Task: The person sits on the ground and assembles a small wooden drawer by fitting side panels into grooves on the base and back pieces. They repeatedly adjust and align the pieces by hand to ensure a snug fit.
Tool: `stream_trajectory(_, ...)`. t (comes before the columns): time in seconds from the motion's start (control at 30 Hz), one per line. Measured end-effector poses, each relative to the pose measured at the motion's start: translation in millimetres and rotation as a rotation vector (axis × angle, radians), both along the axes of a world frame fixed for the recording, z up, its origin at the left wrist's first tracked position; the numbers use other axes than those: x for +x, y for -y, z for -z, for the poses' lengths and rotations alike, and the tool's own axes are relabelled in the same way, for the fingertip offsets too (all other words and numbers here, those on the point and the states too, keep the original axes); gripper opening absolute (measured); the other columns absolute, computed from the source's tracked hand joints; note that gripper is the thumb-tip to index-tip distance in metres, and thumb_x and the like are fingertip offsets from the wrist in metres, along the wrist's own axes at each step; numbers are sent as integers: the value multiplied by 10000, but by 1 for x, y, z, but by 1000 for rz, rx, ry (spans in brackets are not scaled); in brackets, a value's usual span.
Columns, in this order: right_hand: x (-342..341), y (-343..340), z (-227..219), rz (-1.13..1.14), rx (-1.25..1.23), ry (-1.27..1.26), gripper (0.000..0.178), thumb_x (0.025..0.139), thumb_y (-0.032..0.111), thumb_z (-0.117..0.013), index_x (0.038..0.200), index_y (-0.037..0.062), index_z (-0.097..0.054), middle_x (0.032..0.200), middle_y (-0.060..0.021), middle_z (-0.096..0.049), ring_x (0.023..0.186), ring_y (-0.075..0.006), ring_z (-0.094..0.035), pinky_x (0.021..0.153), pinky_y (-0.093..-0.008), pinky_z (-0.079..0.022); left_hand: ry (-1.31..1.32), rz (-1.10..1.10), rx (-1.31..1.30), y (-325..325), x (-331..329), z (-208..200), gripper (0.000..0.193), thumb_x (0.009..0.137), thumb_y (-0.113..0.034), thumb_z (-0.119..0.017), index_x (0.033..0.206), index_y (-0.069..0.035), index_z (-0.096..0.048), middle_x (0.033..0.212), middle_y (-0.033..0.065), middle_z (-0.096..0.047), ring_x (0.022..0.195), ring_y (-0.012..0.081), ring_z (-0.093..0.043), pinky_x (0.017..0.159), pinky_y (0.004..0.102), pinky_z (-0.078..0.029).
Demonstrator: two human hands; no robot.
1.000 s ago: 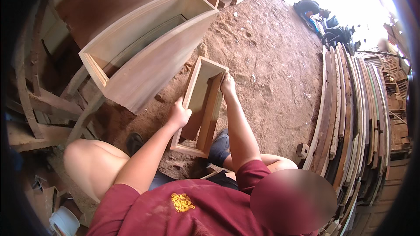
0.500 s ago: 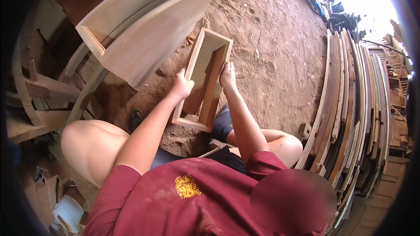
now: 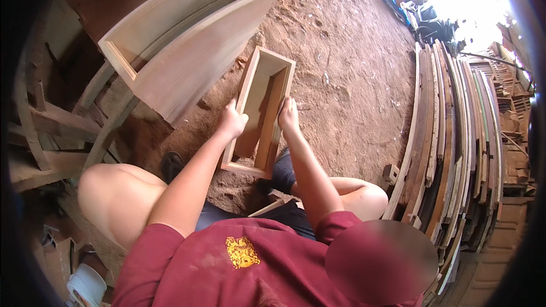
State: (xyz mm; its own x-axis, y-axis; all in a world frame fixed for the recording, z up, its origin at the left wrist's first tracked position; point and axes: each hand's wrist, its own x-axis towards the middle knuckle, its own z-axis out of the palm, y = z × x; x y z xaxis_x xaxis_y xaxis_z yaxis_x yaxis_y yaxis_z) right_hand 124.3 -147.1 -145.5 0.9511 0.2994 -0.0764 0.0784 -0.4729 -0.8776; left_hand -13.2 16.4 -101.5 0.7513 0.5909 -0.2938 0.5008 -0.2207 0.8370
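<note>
- Sandy brown ground (image 3: 352, 62) is spreading beneath us, with bright light coming in at the upper right.
- We are sitting low with our knees apart, wearing a maroon shirt (image 3: 210, 258) with a yellow crest on its front.
- Our left hand (image 3: 233, 120) is gripping the left long side of a narrow wooden box (image 3: 274, 108), its thumb lying over the rim.
- Our right hand (image 3: 288, 115) is closing its fingers around the right long side, so both hands are holding the box between them.
- We are keeping the box in front of us, between our legs, its open side facing up toward us and its far end pointing away; we cannot tell whether its near end is touching the ground.
- Just beyond our left hand, a larger wooden cabinet (image 3: 199, 62) is lying with its open side up, apart from the box.
- On our far left, rough wooden supports (image 3: 62, 162) are standing, and a white bucket (image 3: 86, 285) is sitting at the lower left.
- On our right, long planks (image 3: 455, 136) are lying in a stack, with a small wooden block (image 3: 391, 173) resting just beside them.
</note>
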Motion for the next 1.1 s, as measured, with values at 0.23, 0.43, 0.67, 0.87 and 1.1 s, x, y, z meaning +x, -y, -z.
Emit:
stream_trajectory(0.23,125,-76,-24,198,-83,-223,592,1051,441,-297,1142,-63,-593,1128,-255,-640,1051,-375,-618,896,-472,-462,-38,-22,24,1,-2,-5,658,747,-155,-607,1367,36,-494,1084,295,-675,1009,424,-669,903,473,-543)
stream_trajectory(0.43,133,-74,-14,37,-98,-168,575,1036,475,-316,957,5,-639,869,-169,-658,822,-288,-633,755,-460,-488,-46,-22,15,-3,-5,3,694,754,-161,-596,1403,46,-467,1168,324,-639,1086,426,-643,962,453,-522)
stream_trajectory(0.67,109,-87,-44,108,-87,-176,593,1037,396,-328,1108,-112,-626,1069,-306,-673,1080,-418,-648,933,-475,-487,8,-19,-58,-5,-5,19,718,758,-160,-584,1419,80,-438,1204,334,-622,1115,433,-629,989,438,-509)
stream_trajectory(0.87,137,-78,-31,98,-267,-78,641,1031,439,-298,1124,-106,-624,1118,-343,-649,1099,-470,-625,933,-502,-478,-23,6,15,0,-4,-5,711,758,-165,-588,1409,81,-448,1202,336,-622,1109,434,-631,985,440,-510)
stream_trajectory(1.1,45,-53,-22,-15,-48,-67,553,1067,397,-323,1054,-69,-620,1001,-297,-662,945,-381,-637,858,-476,-468,47,-67,-19,-6,-10,19,712,754,-159,-596,1410,75,-447,1245,329,-605,1150,425,-613,1000,446,-497)
